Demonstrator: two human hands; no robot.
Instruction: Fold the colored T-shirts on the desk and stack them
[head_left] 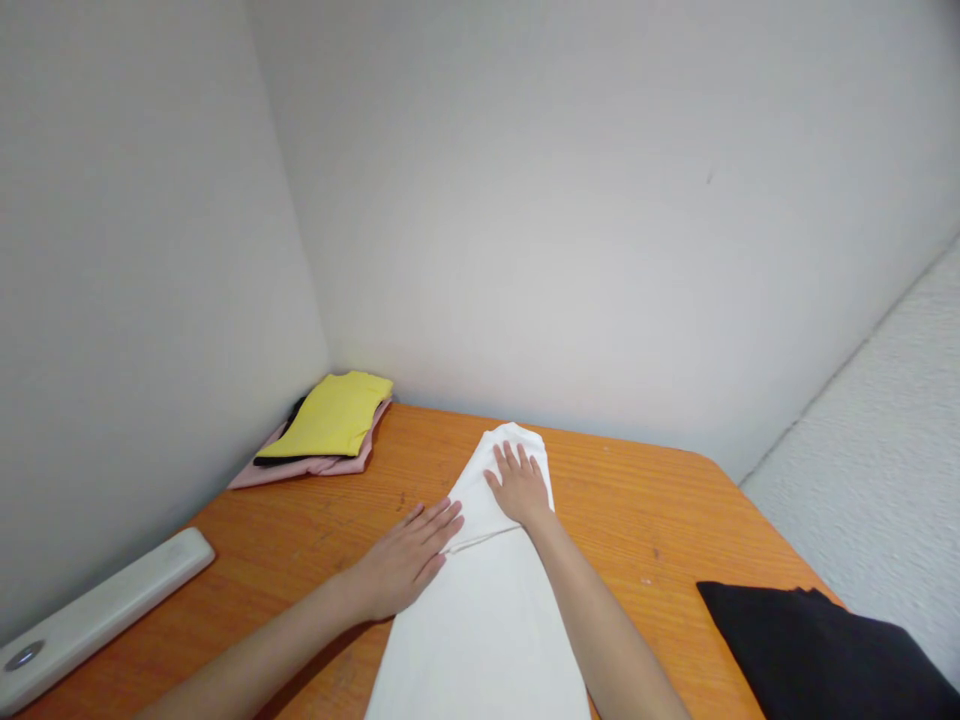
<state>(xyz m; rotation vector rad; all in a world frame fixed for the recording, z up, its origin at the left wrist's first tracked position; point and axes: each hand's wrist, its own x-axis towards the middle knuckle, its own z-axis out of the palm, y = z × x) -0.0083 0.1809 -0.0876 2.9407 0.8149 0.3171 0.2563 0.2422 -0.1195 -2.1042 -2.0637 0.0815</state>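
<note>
A white garment (480,630), folded into a long strip, lies on the wooden table and runs out of view at the bottom. Its far part is a narrower folded section with a hem edge crossing the strip. My right hand (519,488) rests flat on that far section, fingers spread, with nothing gripped. My left hand (405,560) lies along the left edge of the cloth, fingers stretched out and fingertips touching the fabric near the hem. The garment's near end is cut off by the frame.
A stack of folded clothes, with a yellow one (330,415) on top of black and pink ones (307,467), sits at the back left corner. A long white plastic object (112,605) lies along the left wall. Black folded cloth (825,650) is at the right edge of the table (637,520).
</note>
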